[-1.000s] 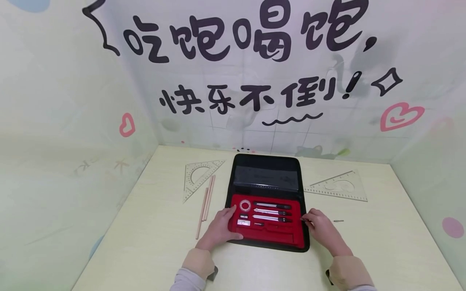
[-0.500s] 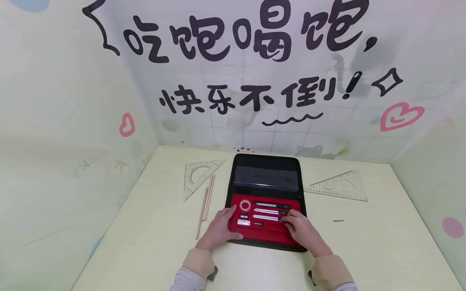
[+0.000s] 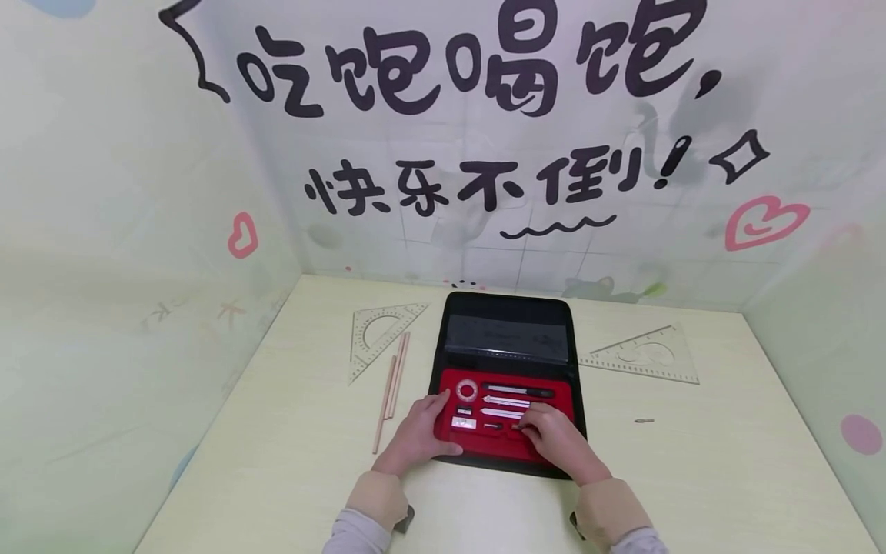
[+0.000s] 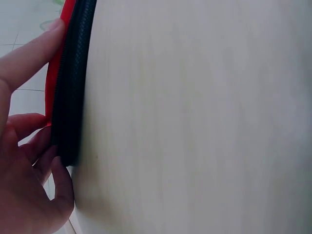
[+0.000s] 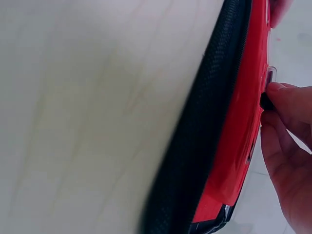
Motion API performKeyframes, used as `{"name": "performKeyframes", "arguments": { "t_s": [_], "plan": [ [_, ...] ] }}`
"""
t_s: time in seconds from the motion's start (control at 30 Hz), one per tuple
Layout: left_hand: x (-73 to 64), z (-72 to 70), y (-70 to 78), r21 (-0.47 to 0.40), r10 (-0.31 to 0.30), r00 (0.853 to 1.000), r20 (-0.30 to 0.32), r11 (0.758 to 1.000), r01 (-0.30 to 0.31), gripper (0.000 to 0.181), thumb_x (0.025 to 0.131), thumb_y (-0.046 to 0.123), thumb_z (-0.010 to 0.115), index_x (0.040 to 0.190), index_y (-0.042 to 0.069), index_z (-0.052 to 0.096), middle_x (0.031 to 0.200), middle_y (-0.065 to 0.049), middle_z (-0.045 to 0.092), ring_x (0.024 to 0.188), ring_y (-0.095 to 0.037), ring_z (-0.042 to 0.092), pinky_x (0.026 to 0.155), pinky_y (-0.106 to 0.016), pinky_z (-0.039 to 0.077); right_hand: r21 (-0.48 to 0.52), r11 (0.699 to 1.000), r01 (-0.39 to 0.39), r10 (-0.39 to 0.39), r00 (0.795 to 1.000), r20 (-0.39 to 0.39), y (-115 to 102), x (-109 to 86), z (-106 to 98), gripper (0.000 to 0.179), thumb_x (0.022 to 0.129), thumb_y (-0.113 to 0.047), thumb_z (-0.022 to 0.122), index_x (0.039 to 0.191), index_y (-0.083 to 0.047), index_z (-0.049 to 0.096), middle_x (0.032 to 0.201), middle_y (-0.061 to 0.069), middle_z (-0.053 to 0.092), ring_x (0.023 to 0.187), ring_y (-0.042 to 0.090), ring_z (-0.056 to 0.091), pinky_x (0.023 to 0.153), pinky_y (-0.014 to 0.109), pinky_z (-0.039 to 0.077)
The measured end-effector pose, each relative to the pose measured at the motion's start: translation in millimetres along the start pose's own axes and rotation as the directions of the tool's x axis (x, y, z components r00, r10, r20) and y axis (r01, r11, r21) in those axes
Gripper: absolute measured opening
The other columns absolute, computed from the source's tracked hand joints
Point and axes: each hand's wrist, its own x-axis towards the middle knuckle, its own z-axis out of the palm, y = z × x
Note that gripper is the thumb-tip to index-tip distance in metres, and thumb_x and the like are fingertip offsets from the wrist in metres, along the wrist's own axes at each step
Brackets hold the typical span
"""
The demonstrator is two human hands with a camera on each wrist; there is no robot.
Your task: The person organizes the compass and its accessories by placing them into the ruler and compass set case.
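Note:
A black zip case [image 3: 508,304] lies unfolded on the table, its red tray [image 3: 477,444] towards me. My left hand [image 3: 418,432] grips the tray's left front corner; in the left wrist view the left hand [image 4: 29,161] has its fingers along the case's edge. Over the tray, my right hand [image 3: 557,436] pinches a small dark tube with a clear end [image 5: 266,101], largely covered by the fingers. Two silver compasses [image 3: 503,412] and a dark-ended pen-like tool [image 3: 515,390] sit in slots. Beside them are a round protractor-like disc [image 3: 467,390], a sharpener [image 3: 464,411] and an eraser [image 3: 463,423].
Left of the case lie pencils [image 3: 384,408] and a clear set square [image 3: 377,335]. Another clear set square [image 3: 644,355] is on the right, touching or close to the case. A small metal-tipped piece [image 3: 644,421] lies on the table at right.
My right hand has moved left from the case's right edge to over the tray's slots, carrying the small dark tube. My left hand stays at the corner.

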Motion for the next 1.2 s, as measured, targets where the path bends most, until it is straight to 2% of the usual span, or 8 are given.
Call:
{"name": "performKeyframes", "arguments": {
  "t_s": [0.2,0.5,0.93,1.2],
  "plan": [
    [0.6,0.4,-0.4,0.007,0.004,1.000,-0.002,1.000,-0.004,0.093,0.064,0.032,0.081,0.141,0.010,0.032,0.132,-0.013,0.040,0.120,-0.029,0.038,0.080,-0.040,0.051,0.001,1.000,0.001,-0.001,1.000,0.011,1.4,1.3,4.2,0.010,0.071,-0.005,0.074,0.076,-0.011,0.069,0.078,-0.003,0.061,0.073,0.010,0.057,0.071,0.026,0.053],
    [0.6,-0.7,-0.5,0.013,0.013,1.000,-0.004,1.000,-0.013,0.093,0.064,0.032,0.081,0.140,0.009,0.033,0.131,-0.013,0.041,0.119,-0.029,0.038,0.082,-0.040,0.050,-0.012,0.998,0.054,-0.054,0.998,0.018,2.2,0.5,3.3,0.011,0.070,-0.003,0.075,0.079,-0.009,0.071,0.080,-0.001,0.060,0.073,0.012,0.058,0.070,0.026,0.053],
    [-1.0,-0.1,0.4,0.003,0.001,1.000,0.002,1.000,-0.001,0.093,0.065,0.033,0.080,0.141,0.010,0.032,0.132,-0.014,0.040,0.120,-0.029,0.037,0.082,-0.040,0.050,0.029,0.998,0.047,-0.049,0.997,0.067,4.1,0.6,1.1,0.013,0.074,-0.003,0.071,0.085,-0.009,0.071,0.085,-0.001,0.065,0.080,0.012,0.059,0.074,0.027,0.053],
    [-0.3,0.6,1.0,0.010,-0.010,1.000,-0.002,1.000,0.010,0.093,0.064,0.032,0.081,0.141,0.011,0.032,0.132,-0.013,0.040,0.120,-0.029,0.037,0.081,-0.040,0.051,0.020,0.998,0.057,-0.059,0.995,0.081,4.3,3.6,1.4,0.012,0.074,-0.002,0.071,0.083,-0.009,0.072,0.084,0.000,0.066,0.082,0.014,0.060,0.075,0.027,0.052]
  ]
}}
